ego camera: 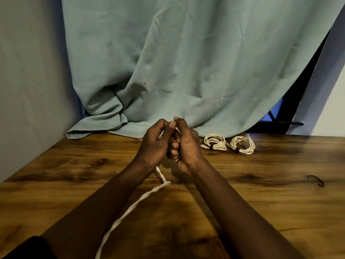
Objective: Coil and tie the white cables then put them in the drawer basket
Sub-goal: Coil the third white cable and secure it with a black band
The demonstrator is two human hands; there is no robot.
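Hands meet above the wooden worktop point(261, 202): left hand point(156, 143) and right hand point(186, 144) both curl around a white braided cable point(130, 208), its loose length trailing from them toward the viewer. First tied coil point(214, 142) and second tied coil point(242, 145) lie right of the hands.

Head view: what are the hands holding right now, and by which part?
Both the left hand and right hand grip the white cable at its upper end, partly hidden between the fingers; the rest trails loose across the table.
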